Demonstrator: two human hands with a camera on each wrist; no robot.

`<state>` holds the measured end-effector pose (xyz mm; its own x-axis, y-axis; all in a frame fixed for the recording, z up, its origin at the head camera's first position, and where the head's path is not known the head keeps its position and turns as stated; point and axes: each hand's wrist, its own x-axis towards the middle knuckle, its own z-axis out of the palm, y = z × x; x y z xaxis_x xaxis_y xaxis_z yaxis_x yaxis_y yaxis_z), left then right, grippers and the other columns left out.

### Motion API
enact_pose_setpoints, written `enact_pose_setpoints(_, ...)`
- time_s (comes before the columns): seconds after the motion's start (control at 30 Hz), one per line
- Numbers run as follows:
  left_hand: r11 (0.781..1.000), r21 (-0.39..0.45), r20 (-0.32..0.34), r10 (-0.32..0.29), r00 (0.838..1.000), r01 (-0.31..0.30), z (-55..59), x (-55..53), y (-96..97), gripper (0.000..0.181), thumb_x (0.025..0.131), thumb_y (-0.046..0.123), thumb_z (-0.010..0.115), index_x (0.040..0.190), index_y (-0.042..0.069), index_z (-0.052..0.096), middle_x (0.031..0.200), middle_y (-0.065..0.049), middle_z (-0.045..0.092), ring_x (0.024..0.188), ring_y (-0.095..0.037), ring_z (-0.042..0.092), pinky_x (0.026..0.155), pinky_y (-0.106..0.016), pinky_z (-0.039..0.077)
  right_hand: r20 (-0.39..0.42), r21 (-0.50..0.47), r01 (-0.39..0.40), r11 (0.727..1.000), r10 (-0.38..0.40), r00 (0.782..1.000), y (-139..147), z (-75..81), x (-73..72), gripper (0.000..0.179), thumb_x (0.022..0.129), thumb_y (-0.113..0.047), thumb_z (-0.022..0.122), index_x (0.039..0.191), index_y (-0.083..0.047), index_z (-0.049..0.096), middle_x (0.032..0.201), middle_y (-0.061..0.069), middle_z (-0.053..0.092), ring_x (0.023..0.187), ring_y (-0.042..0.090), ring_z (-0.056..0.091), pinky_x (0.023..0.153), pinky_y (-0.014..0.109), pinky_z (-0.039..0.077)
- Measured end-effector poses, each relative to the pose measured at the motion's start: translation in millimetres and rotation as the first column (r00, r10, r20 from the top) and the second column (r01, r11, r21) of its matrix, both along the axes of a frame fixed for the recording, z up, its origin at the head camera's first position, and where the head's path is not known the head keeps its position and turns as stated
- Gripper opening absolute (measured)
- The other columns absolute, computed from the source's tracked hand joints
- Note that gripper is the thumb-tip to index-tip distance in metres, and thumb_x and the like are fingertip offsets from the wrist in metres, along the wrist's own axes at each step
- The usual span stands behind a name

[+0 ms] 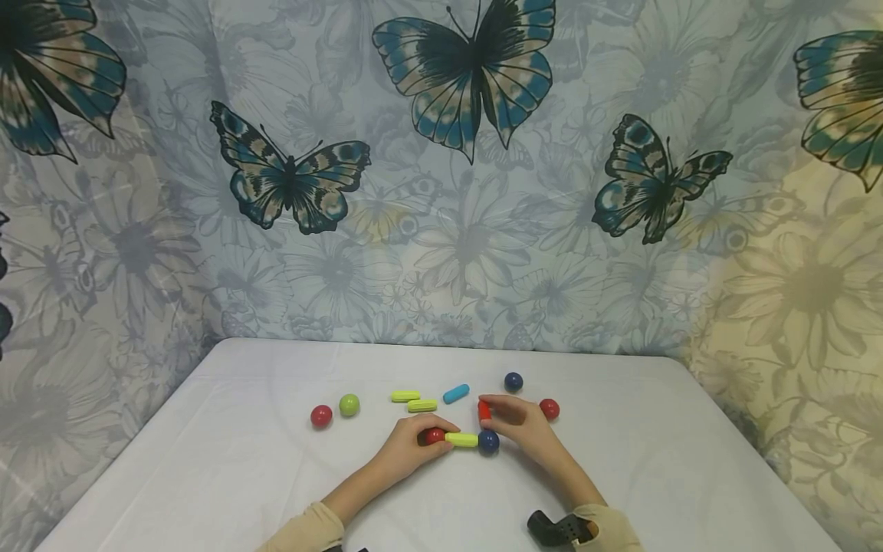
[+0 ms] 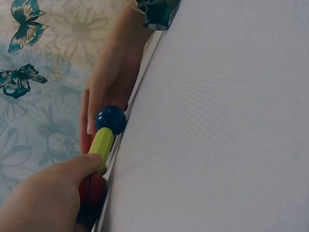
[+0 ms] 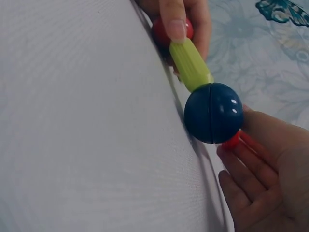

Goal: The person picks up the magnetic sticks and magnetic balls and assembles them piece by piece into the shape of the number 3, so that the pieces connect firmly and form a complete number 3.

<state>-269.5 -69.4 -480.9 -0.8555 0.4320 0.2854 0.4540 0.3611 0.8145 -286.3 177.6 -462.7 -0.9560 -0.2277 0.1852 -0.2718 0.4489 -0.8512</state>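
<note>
"What does the left hand hold?"

"Its fingers curl around a red ball, thumb against a lime rod whose other end touches a navy ball, probably to steady all three. They sit midway between the table's left and right edges."

"And the right hand?"

"Thumb and forefinger pinch a red rod beside the navy ball, probably for fine control."

"Do the views differ?"

"The right wrist shows the navy ball's seam; only the head view shows a loose blue rod towards the far edge."
</note>
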Motion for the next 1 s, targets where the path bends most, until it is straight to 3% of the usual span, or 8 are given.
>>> enact_pose_setpoints(0.5, 1.000, -0.017, 0.001, 0.010, 1.000, -0.010, 0.1, 0.3, 0.7, 0.022, 0.088, 0.023, 0.072, 0.109, 0.026, 0.072, 0.111, 0.008, 0.072, 0.109, -0.008, 0.062, 0.095, -0.023, 0.049, -0.008, -0.075, -0.015, 0.997, 0.014, 1.000, 4.5, -0.8, -1.8, 0.041, 0.084, -0.024, 0.076, 0.122, -0.012, 0.067, 0.125, 0.008, 0.069, 0.121, 0.027, 0.062, 0.098, 0.029, 0.053)
enact_pose_setpoints(1.0, 1.000, -0.012, -0.015, 0.003, 1.000, -0.003, -2.2, -1.7, -0.7, 0.022, 0.088, 0.025, 0.073, 0.109, 0.027, 0.071, 0.110, 0.009, 0.072, 0.108, -0.008, 0.062, 0.096, -0.023, 0.049, 0.020, -0.087, 0.014, 0.996, -0.012, 1.000, 6.9, 1.8, -1.0, 0.038, 0.088, -0.028, 0.073, 0.123, -0.017, 0.067, 0.128, 0.005, 0.067, 0.127, 0.027, 0.058, 0.105, 0.038, 0.048)
